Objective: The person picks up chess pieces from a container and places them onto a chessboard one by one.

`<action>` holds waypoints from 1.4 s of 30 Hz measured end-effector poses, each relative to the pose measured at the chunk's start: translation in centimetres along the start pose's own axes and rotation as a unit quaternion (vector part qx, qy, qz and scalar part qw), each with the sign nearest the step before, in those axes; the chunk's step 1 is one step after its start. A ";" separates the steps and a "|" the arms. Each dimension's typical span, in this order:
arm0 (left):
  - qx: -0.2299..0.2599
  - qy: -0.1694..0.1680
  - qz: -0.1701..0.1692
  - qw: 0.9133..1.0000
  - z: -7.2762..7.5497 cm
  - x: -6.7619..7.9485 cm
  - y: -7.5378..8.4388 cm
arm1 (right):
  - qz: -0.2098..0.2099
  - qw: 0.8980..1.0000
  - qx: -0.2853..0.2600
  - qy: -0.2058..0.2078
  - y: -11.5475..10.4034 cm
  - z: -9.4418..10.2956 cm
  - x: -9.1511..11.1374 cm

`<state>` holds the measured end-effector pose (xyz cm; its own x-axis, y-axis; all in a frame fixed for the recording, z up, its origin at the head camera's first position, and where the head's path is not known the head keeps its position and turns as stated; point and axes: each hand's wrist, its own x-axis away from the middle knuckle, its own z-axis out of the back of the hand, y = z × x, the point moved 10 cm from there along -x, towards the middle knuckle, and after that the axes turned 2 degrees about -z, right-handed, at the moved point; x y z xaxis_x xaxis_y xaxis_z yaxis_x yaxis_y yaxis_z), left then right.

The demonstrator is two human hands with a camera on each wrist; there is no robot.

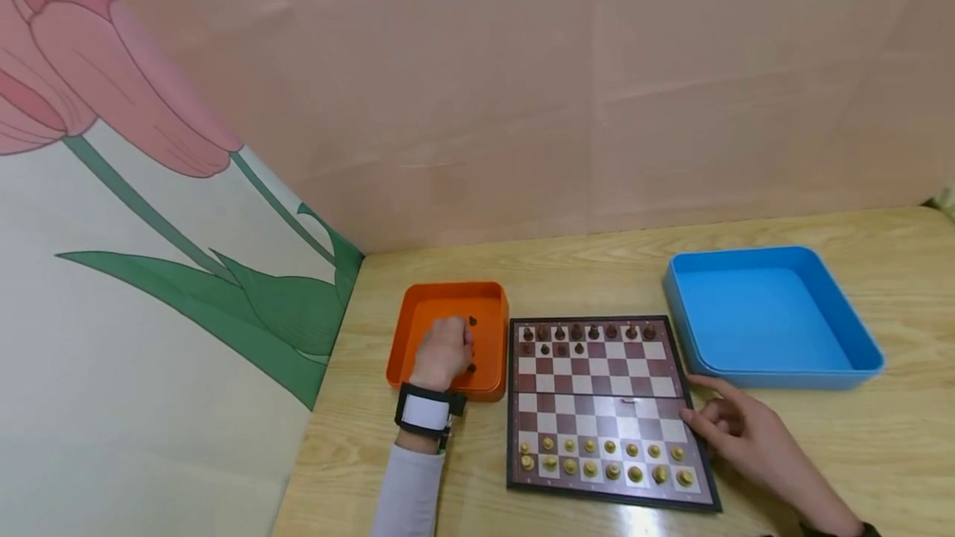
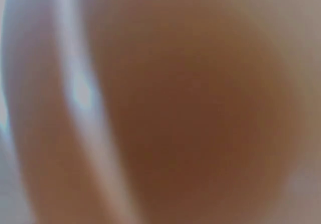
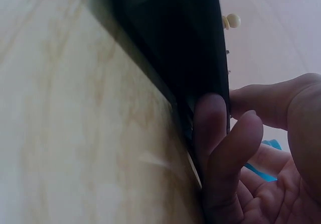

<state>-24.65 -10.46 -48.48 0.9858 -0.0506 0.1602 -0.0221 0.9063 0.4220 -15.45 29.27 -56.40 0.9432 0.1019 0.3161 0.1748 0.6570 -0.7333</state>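
Observation:
My left hand reaches down into an orange tray, its fingers bent and mostly hidden under the back of the hand. Small dark chess pieces lie in that tray beside it; I cannot tell what the fingers hold. The left wrist view is a brown blur. At the right edge of a chessboard, my right hand grips the rim, thumb over the top and fingertips against the side. Dark pieces fill the far row, with several more at the left of the second. Gold pieces fill the two near rows.
A blue tray stands right of the board, close to its far corner. The orange tray sits just left of the board. A flowered cloth bounds the table on the left, and a pink cloth hangs behind.

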 end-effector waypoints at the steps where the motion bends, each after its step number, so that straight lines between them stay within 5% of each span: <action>1: 0.007 0.002 -0.002 1.000 0.1 0.1 0.1 | -0.001 1.000 0.000 -0.001 0.0 0.0 0.0; 9: 0.031 0.015 -0.018 0.999 0.6 0.5 0.5 | -0.006 1.000 -0.002 -0.005 0.5 -0.4 0.2; 14: 0.032 0.028 -0.082 0.996 1.5 0.6 1.7 | 0.002 1.000 -0.001 0.000 0.4 -0.4 0.3; 24: 0.119 0.073 -0.229 0.963 4.5 2.1 6.8 | 0.020 1.000 0.000 0.015 -0.3 0.3 0.5; 33: 0.148 0.032 -0.306 0.940 2.7 2.6 11.6 | 0.015 1.000 -0.015 0.010 -0.4 0.1 0.7; 42: 0.128 0.003 -0.317 0.940 -0.2 2.3 14.5 | 0.024 0.999 -0.023 0.020 -0.9 0.3 1.2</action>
<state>-22.70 2.66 -42.13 0.8146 -0.5441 -0.2008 0.5323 0.5641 0.6312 -14.54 28.99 -55.19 0.9611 0.1032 0.2562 0.1402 0.6170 -0.7744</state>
